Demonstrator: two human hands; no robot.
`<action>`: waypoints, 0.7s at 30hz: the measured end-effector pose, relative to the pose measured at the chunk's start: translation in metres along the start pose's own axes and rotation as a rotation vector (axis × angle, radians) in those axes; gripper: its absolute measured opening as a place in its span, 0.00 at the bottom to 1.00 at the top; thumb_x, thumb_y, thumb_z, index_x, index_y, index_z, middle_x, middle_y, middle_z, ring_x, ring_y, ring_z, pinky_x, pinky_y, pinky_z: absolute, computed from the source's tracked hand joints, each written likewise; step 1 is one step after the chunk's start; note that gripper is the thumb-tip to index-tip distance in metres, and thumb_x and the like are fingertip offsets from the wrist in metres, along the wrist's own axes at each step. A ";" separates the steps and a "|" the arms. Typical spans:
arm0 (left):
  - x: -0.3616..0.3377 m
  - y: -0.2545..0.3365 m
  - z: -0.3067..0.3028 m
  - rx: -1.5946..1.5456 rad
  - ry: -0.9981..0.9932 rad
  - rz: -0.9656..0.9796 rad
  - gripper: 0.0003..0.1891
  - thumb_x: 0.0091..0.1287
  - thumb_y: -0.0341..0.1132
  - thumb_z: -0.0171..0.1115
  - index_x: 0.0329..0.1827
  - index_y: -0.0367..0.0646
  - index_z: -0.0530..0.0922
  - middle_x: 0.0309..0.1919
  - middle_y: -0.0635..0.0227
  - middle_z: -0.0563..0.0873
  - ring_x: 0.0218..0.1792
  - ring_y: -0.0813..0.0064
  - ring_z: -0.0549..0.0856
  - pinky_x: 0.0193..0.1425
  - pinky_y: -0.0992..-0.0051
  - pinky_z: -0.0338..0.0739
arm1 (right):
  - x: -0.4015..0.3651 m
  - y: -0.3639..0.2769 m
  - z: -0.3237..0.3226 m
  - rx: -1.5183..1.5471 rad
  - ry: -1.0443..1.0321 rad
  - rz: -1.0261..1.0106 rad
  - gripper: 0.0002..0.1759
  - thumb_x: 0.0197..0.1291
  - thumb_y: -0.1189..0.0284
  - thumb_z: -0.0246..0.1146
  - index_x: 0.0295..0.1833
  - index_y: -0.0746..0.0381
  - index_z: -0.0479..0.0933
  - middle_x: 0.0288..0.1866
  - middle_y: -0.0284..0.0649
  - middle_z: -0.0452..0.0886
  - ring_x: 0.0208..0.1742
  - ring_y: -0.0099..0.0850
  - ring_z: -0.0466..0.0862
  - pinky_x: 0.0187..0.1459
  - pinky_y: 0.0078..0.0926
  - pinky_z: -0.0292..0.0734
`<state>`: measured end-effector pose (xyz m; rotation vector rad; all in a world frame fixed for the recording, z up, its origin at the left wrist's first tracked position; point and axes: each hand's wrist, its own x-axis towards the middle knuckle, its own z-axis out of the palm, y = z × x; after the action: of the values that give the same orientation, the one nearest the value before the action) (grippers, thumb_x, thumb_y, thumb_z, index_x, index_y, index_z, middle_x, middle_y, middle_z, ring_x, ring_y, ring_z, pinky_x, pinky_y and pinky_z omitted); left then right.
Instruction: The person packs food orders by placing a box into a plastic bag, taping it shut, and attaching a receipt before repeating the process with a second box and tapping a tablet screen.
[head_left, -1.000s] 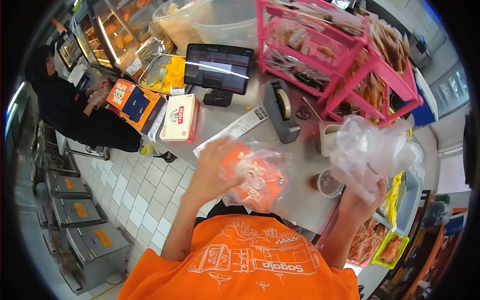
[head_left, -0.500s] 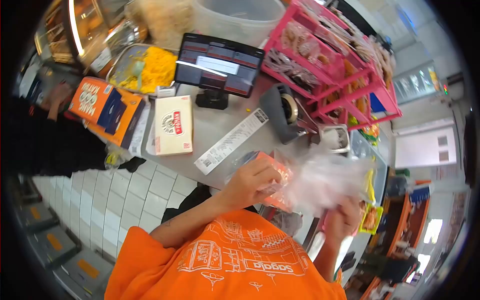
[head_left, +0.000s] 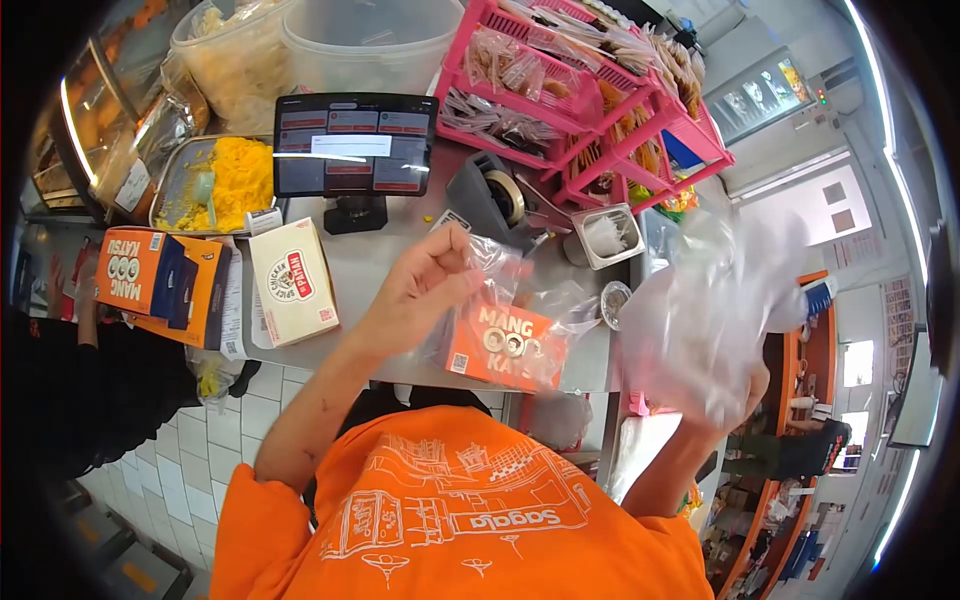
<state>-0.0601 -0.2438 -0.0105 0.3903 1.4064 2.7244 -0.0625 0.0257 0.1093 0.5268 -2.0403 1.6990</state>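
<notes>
My left hand pinches the top of a clear plastic bag over the counter's front edge. Inside that bag is an orange "Mang Katsu" box, printed side up. On the right, my right hand is raised and closed on a bunch of thin clear plastic bags, which hides most of its fingers. A cream "Spicy Chicken" box stands left of my left hand. Behind the hand shows one end of a printed receipt; the rest is covered.
A tablet on a stand and a tape dispenser stand farther back. Pink racks hold packets. A tray of yellow food lies at left, near orange boxes. A person in dark clothes is at far left.
The view has swung, so counter things sit farther left. My left hand has lifted off the orange box to the bag's top. My right hand has moved right and up with the thin bags.
</notes>
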 end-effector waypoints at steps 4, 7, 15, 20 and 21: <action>-0.010 -0.002 0.031 0.023 0.195 0.149 0.04 0.62 0.24 0.56 0.35 0.40 0.70 0.29 0.73 0.78 0.32 0.87 0.78 0.31 0.83 0.71 | -0.002 0.048 0.069 -0.443 -1.148 -0.165 0.15 0.53 0.72 0.59 0.46 0.67 0.77 0.45 0.49 0.76 0.45 0.45 0.79 0.44 0.32 0.76; -0.010 0.010 0.049 0.629 0.089 0.266 0.06 0.60 0.27 0.60 0.32 0.40 0.70 0.22 0.69 0.75 0.19 0.85 0.75 0.23 0.80 0.68 | -0.003 0.064 0.138 -0.728 -1.633 -0.009 0.13 0.56 0.70 0.60 0.46 0.66 0.75 0.46 0.46 0.77 0.47 0.41 0.79 0.44 0.31 0.75; -0.020 0.028 0.035 0.563 0.128 0.169 0.06 0.58 0.22 0.60 0.28 0.37 0.70 0.24 0.70 0.74 0.28 0.88 0.74 0.35 0.84 0.73 | -0.015 0.098 0.184 -0.689 -1.710 -0.181 0.17 0.57 0.66 0.61 0.51 0.61 0.75 0.44 0.45 0.78 0.44 0.39 0.80 0.43 0.33 0.76; -0.027 0.038 0.031 0.737 0.165 0.268 0.08 0.54 0.23 0.62 0.26 0.39 0.70 0.24 0.68 0.74 0.28 0.83 0.75 0.33 0.82 0.69 | 0.005 0.082 0.143 -0.659 -1.587 -0.188 0.20 0.58 0.63 0.61 0.54 0.58 0.74 0.43 0.44 0.79 0.43 0.38 0.81 0.43 0.34 0.76; -0.022 0.036 0.032 0.790 0.148 0.349 0.07 0.53 0.24 0.62 0.26 0.38 0.70 0.23 0.67 0.74 0.26 0.78 0.75 0.32 0.79 0.70 | -0.007 0.085 0.150 -0.661 -1.615 -0.204 0.20 0.58 0.62 0.61 0.55 0.58 0.74 0.42 0.44 0.79 0.43 0.38 0.81 0.43 0.34 0.76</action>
<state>-0.0280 -0.2428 0.0322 0.5005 2.6522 2.3178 -0.1156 -0.1071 0.0121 2.1449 -3.0079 0.0927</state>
